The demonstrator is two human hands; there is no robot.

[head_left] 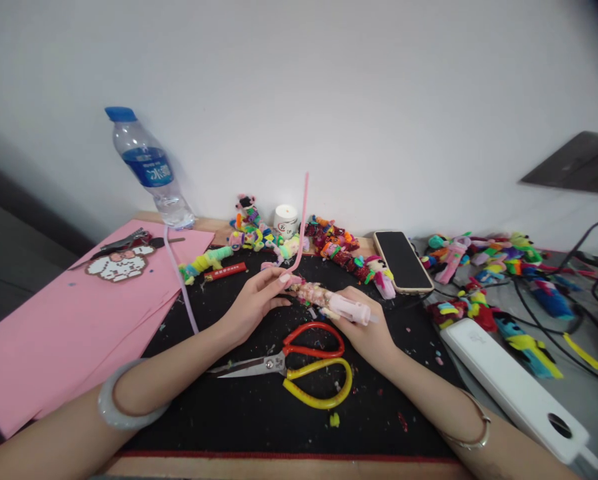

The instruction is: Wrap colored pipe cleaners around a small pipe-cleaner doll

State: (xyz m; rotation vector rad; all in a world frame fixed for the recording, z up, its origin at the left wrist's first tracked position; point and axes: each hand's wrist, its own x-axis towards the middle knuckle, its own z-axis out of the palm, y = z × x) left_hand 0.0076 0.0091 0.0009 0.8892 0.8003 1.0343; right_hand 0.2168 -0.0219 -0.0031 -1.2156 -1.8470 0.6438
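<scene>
My right hand (371, 337) grips a pale pink pen (346, 308) whose barrel is wrapped in pink and multicoloured fuzzy material. The pen lies tilted, its clip end pointing right. At its other end, the fingers of my left hand (259, 300) pinch a pink pipe cleaner (303, 220), which bends and sticks up toward the wall. Just below both hands, scissors (279, 365) with one red and one yellow handle lie on the black mat (203, 417), blades pointing left. Some fingertips of my right hand are hidden behind the pen.
Colourful pipe-cleaner figures (353, 260) line the back. A water bottle (149, 170) leans on the wall above pink sheets (79, 333). A lilac pipe cleaner (180, 283), a white candle jar (285, 220), a phone (403, 261), a white power bank (513, 390) and black cables stand or lie around.
</scene>
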